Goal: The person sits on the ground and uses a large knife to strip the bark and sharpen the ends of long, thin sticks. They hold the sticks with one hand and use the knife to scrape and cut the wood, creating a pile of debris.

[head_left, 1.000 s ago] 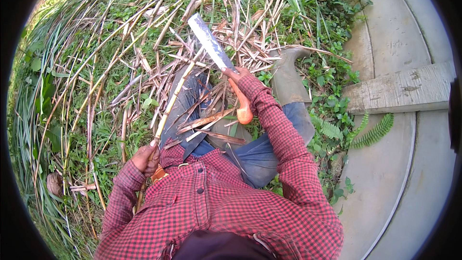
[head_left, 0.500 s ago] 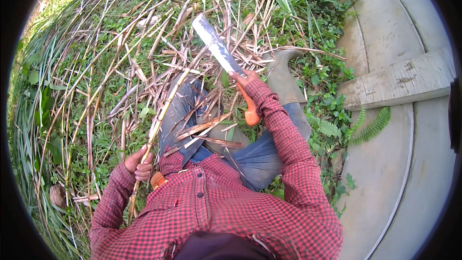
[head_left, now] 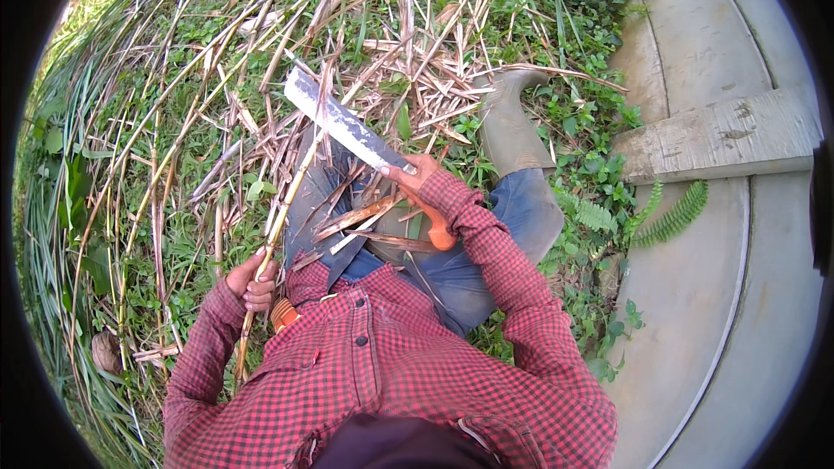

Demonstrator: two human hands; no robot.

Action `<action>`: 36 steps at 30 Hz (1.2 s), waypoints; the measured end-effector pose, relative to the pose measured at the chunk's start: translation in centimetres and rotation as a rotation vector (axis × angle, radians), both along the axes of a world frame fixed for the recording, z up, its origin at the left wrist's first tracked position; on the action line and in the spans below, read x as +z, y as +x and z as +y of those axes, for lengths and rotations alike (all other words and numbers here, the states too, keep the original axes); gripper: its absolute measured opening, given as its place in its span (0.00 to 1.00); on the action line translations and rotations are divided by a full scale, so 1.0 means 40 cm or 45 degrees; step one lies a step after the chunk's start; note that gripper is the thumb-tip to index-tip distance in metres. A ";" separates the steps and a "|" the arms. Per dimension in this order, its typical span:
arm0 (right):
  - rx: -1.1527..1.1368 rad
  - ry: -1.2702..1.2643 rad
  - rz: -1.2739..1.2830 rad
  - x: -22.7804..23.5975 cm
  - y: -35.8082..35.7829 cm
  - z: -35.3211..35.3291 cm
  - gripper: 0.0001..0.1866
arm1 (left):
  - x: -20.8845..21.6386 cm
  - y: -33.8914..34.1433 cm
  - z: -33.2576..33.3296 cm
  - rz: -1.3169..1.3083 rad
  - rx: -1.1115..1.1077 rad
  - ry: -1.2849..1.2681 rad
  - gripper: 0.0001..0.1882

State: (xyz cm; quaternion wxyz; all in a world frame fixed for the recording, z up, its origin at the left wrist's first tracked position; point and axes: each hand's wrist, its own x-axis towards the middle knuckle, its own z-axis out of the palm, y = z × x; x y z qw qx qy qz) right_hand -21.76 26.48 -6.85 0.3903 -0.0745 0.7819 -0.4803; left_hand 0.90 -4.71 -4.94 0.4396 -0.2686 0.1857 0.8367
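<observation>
My left hand [head_left: 250, 282] is wrapped round a long, thin yellowish cane stalk [head_left: 285, 207], which slants up and away past my left thigh. In my right hand [head_left: 415, 174] is a machete [head_left: 352, 133] with an orange handle, its wide, worn blade pointing to the far left. Near its tip the blade crosses the upper part of the stalk. A brown strip shows in front of the blade there; whether the edge touches the stalk I cannot tell. Dry peelings [head_left: 360, 221] lie over my lap and legs.
More brown peelings [head_left: 434, 91] are strewn on the grass beyond my legs. Long stalks [head_left: 187, 135] and green leaves lie to the left. My boot [head_left: 512, 122] is stretched out ahead. On the right are a concrete slab [head_left: 686, 295] and a pale beam [head_left: 721, 137].
The machete has swung left and a little nearer, its blade now lower and across the stalk. My right hand moved left with it; my left hand stays about where it was.
</observation>
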 end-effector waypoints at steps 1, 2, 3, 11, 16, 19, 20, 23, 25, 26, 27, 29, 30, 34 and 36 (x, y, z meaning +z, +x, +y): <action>-0.074 -0.028 -0.003 0.007 -0.021 0.002 0.26 | -0.007 -0.001 -0.006 0.000 -0.009 0.014 0.25; -0.201 -0.052 -0.006 -0.002 -0.033 -0.001 0.26 | -0.018 0.001 -0.012 0.001 -0.019 0.027 0.25; -0.328 -0.071 -0.004 -0.002 -0.046 -0.005 0.26 | -0.025 0.000 -0.014 0.015 -0.036 0.044 0.25; 0.123 0.024 -0.043 0.017 0.074 -0.010 0.24 | -0.033 -0.020 0.013 0.107 -0.192 -0.367 0.25; -0.163 0.061 0.017 -0.015 -0.027 0.037 0.27 | -0.091 -0.001 0.058 0.350 -0.115 -1.106 0.20; -0.281 0.231 0.114 -0.046 -0.112 0.067 0.26 | -0.190 0.019 0.044 0.558 -0.022 -1.367 0.19; -0.296 0.230 0.134 -0.047 -0.132 0.078 0.26 | -0.198 0.020 0.049 0.595 0.011 -1.431 0.19; -0.343 0.179 0.187 -0.078 -0.227 0.098 0.27 | -0.261 0.017 0.033 0.512 -0.006 -1.488 0.20; -0.471 0.209 0.194 -0.070 -0.255 0.073 0.26 | -0.258 0.015 0.033 0.476 -0.003 -1.470 0.21; -0.536 0.224 0.198 -0.068 -0.261 0.062 0.26 | -0.256 0.010 0.036 0.444 0.009 -1.441 0.22; -0.512 0.190 0.215 -0.044 -0.252 0.046 0.26 | -0.247 0.005 0.037 0.414 0.020 -1.414 0.22; -0.293 0.242 0.196 -0.104 -0.231 0.036 0.27 | -0.264 0.010 0.029 0.502 -0.045 -1.545 0.23; -0.181 0.275 0.186 -0.128 -0.211 0.028 0.28 | -0.277 0.014 0.027 0.544 -0.076 -1.603 0.23; 0.086 0.409 0.518 -0.136 -0.079 -0.027 0.28 | -0.284 0.032 0.032 0.516 -0.055 -1.652 0.24; -0.093 0.318 0.247 -0.124 -0.109 -0.011 0.28 | -0.285 0.019 0.036 0.606 -0.054 -1.706 0.24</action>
